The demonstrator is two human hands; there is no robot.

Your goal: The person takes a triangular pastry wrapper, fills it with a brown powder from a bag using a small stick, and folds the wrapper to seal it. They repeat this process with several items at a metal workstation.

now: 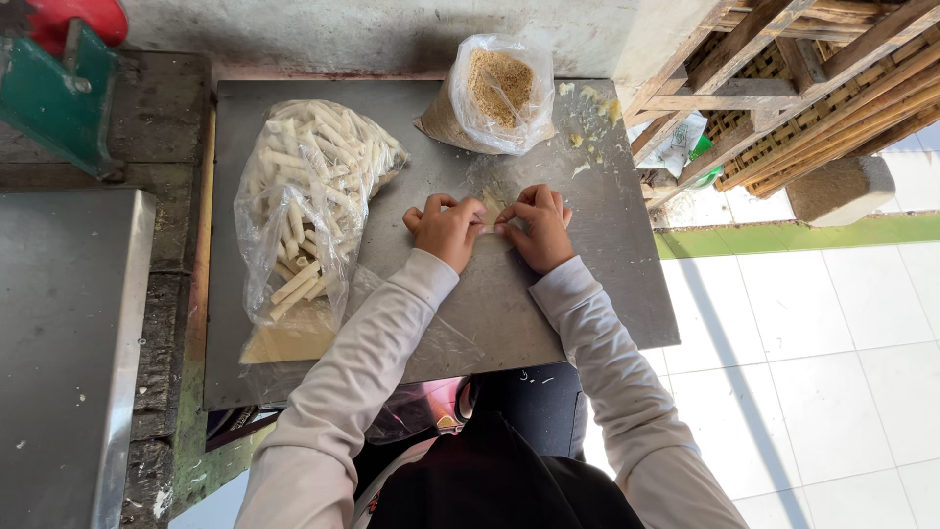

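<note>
Both hands rest knuckles-up on the grey metal table (548, 313), fingertips meeting. The left hand (446, 230) and right hand (537, 227) each close their grip on a thin pale wrapper (491, 204) — pinched between them, lying flat. Left of the left hand sits a clear bag of pale rolled sticks (305, 201); beyond both hands stands an open bag of brown crumbs (496, 90).

Table top (607, 284): dull brushed metal. Bags (294, 196): clear glossy crinkled plastic. Rack (783, 88): rough wood. Floor (832, 372): smooth white tile.
</note>
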